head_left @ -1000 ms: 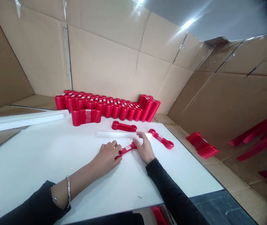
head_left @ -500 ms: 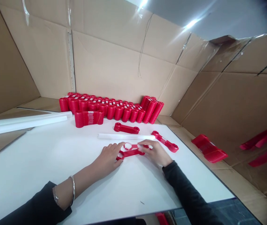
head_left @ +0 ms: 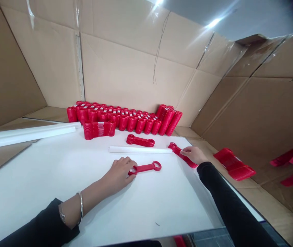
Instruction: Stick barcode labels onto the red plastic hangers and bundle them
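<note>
My left hand [head_left: 122, 170] is closed around the left end of a flat red piece with a ring at each end [head_left: 146, 167], which lies on the white table. The piece's right ring is in plain sight; my fingers partly cover the left one. To the right, my right hand [head_left: 194, 155] pinches at the middle of a small stack of the same red pieces [head_left: 176, 151]. How many of them it grips is hidden. A white rod or tube [head_left: 140, 150] lies between the hands, farther back.
Behind the white tube lies another low red stack [head_left: 140, 141]. A taller bundle [head_left: 99, 129] stands farther left, before a long row of red bundles [head_left: 123, 121] along the cardboard wall [head_left: 126, 68]. Long white tubes [head_left: 28, 131] lie at left, and another red bundle [head_left: 234, 164] sits right.
My right hand has moved away from the red piece by my left hand, rightward to the small stack. The upper red piece it was handling is no longer seen there. My left hand stayed.
</note>
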Tool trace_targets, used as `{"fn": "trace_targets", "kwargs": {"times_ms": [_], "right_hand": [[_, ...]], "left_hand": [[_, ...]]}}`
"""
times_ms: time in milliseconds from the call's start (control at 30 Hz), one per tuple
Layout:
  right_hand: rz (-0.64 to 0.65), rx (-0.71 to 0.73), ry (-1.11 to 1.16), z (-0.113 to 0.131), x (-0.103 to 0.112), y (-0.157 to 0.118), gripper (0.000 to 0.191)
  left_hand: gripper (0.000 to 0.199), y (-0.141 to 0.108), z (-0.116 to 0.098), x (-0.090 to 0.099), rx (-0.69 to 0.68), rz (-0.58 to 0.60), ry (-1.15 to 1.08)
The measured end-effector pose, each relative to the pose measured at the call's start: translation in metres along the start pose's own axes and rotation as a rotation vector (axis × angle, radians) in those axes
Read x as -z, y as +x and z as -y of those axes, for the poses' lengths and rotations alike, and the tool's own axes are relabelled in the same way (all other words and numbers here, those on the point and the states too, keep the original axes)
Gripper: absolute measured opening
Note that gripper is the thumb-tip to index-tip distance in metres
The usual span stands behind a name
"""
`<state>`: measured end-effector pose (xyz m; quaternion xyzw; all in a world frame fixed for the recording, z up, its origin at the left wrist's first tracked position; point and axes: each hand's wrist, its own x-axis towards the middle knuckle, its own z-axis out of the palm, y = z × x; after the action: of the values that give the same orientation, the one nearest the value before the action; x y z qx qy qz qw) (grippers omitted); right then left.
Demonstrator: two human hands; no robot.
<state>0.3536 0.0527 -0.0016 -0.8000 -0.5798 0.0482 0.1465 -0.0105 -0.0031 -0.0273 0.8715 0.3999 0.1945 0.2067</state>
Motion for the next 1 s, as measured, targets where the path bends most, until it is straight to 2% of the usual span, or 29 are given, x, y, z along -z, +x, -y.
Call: {"fn": "trace_targets", "kwargs": {"times_ms": [267,467,633,733,800,900,933,1000], "right_hand": [[0.081,0.079,-0.056,-0.007,0.007,0.007,0.022],[0.113,0.104,-0.106,-0.004,-0.003,0.016,0.018],[0.084,0.106,-0.146,-0.007,-0.014,0.017,0.027],[0.078,0.111,-0.156,-0.007,-0.017,0.015,0.029],[0.086,0.120,-0.155,-0.005,-0.017,0.015,0.028],[0.104,0.138,-0.145,-0.001,-0.015,0.018,0.027],[0.111,0.143,-0.140,0.001,-0.014,0.020,0.027],[0.119,0.150,-0.127,0.005,-0.015,0.022,0.029]], "left_hand": [[0.018,0.000,-0.002,0.002,0.004,0.017,0.022],[0.019,0.000,0.003,0.002,0.008,-0.011,0.055],[0.031,-0.001,0.002,0.001,0.021,-0.074,0.032],[0.042,0.007,0.011,0.013,0.034,-0.224,0.069],[0.044,0.016,0.026,0.032,0.074,-0.407,0.141],[0.046,0.028,0.064,0.070,0.248,-0.718,0.217],[0.050,0.029,0.078,0.081,0.298,-0.773,0.223],[0.061,0.030,0.104,0.097,0.394,-0.781,0.202]]}}
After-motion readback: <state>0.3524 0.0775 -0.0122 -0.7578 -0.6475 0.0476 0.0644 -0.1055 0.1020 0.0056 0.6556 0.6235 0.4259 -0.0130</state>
